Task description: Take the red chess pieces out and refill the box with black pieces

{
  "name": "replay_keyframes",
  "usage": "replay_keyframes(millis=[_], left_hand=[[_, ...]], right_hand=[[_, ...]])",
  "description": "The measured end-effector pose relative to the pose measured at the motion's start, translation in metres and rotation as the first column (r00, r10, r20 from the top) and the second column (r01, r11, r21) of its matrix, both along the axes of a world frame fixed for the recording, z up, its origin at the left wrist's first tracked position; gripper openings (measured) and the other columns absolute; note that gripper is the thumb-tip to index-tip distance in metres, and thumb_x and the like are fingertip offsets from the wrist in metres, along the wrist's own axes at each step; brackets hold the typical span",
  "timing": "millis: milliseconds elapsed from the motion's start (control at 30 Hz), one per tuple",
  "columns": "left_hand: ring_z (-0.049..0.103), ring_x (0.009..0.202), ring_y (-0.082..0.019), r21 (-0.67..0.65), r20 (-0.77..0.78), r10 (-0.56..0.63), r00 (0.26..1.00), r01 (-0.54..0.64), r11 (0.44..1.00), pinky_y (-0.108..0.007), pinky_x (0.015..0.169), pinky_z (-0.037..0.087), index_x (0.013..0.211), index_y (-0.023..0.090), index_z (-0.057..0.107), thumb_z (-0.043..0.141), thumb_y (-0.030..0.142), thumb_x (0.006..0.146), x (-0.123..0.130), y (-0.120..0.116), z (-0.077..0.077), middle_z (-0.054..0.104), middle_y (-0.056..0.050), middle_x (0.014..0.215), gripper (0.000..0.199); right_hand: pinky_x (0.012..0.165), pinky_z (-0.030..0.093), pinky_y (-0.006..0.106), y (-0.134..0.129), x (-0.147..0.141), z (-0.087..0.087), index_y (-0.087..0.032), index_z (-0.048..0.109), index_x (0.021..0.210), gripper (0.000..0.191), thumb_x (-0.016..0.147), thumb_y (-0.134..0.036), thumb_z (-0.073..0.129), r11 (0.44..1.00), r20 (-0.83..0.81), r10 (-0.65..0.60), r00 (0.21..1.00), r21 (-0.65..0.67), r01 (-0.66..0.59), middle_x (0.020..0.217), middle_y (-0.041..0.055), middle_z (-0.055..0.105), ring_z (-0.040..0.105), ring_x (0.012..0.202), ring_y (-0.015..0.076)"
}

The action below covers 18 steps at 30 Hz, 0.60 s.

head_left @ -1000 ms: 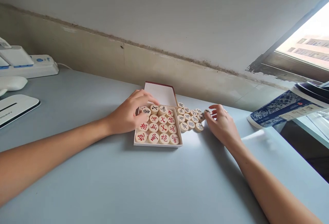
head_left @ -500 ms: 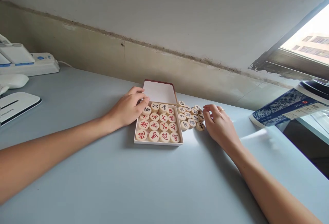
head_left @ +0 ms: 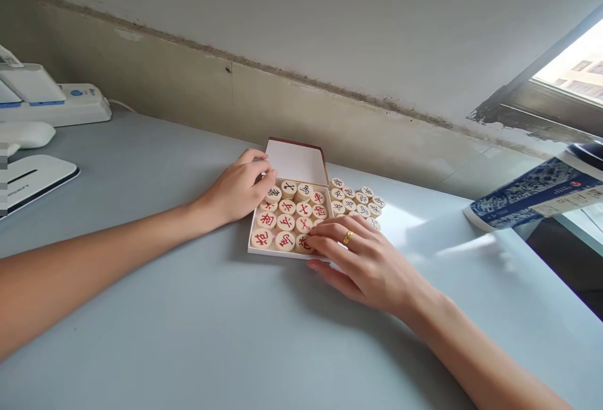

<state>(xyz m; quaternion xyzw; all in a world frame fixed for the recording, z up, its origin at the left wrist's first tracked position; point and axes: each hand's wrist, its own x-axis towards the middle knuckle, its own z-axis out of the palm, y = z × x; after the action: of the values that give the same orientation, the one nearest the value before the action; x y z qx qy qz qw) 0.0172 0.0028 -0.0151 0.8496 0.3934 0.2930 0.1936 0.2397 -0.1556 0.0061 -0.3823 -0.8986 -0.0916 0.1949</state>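
A shallow white box (head_left: 292, 255) holds round wooden Chinese chess pieces, red-marked ones (head_left: 285, 222) in rows and several black-marked ones (head_left: 289, 188) stacked at the back. Its lid (head_left: 299, 160) stands open behind, white inside with a dark red edge. My left hand (head_left: 241, 185) has its fingers curled round the box's back left corner, beside a black-marked piece. Over the front right corner is my right hand (head_left: 360, 256), fingers stretched across the red-marked pieces and thumb apart below the rim; it hides several of them. Loose black-marked pieces (head_left: 362, 198) lie just right of the box.
A blue and white paper cup (head_left: 532, 193) with a dark lid stands at the right. On the left are a white power strip (head_left: 85, 103) with plugs and a flat white device (head_left: 38, 181). A wall (head_left: 282, 99) runs behind the grey-blue table (head_left: 211, 328).
My right hand has moved left from the loose black-marked pieces to the box's front right corner. My left hand stays at the back left corner. The view has shifted slightly.
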Motion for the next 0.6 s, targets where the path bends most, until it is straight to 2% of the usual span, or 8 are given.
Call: replay_keyframes(millis=[167,400,500,600], left_hand=[[0.061,0.12,-0.028,0.074,0.038,-0.008,0.999,0.005,0.997,-0.04,0.104,0.054,0.104,0.021,0.071,0.048,0.039,0.098,-0.0003,-0.0042,0.0034,0.061,-0.009,0.125,0.03],[0.061,0.095,-0.028,0.175,-0.005,-0.035,0.999,0.036,0.984,-0.045,0.095,0.052,0.091,0.021,0.072,0.057,0.032,0.085,-0.0006,-0.0076,0.0078,0.067,-0.006,0.093,0.019],[0.059,0.091,-0.027,0.21,-0.022,-0.046,0.999,0.05,0.977,-0.048,0.095,0.049,0.089,0.021,0.072,0.058,0.032,0.084,-0.0008,-0.0073,0.0084,0.069,-0.005,0.092,0.018],[0.058,0.098,-0.03,0.233,-0.017,-0.062,0.998,0.064,0.97,-0.049,0.096,0.047,0.087,0.02,0.073,0.057,0.037,0.083,-0.0023,-0.0069,0.0102,0.068,-0.008,0.096,0.023]], right_hand=[[0.078,0.056,0.036,0.0012,0.0031,-0.0022,-0.017,0.068,0.109,0.014,0.108,-0.027,0.058,1.0,-0.023,-0.023,0.999,0.017,0.023,0.102,0.0082,0.078,0.071,0.092,0.0214],[0.076,0.055,0.036,0.0019,0.0025,-0.0022,-0.018,0.068,0.104,0.011,0.106,-0.024,0.06,1.0,-0.072,-0.004,0.997,0.029,0.006,0.097,0.0064,0.078,0.069,0.086,0.0199],[0.08,0.055,0.036,0.0021,0.0024,-0.0017,-0.018,0.067,0.104,0.012,0.107,-0.024,0.059,1.0,-0.071,-0.005,0.997,0.014,0.006,0.097,0.0063,0.078,0.07,0.088,0.0203],[0.08,0.055,0.036,0.0018,0.0023,-0.0016,-0.017,0.067,0.104,0.012,0.107,-0.025,0.059,1.0,-0.069,0.0,0.998,0.009,0.001,0.097,0.0061,0.078,0.07,0.088,0.0201]])
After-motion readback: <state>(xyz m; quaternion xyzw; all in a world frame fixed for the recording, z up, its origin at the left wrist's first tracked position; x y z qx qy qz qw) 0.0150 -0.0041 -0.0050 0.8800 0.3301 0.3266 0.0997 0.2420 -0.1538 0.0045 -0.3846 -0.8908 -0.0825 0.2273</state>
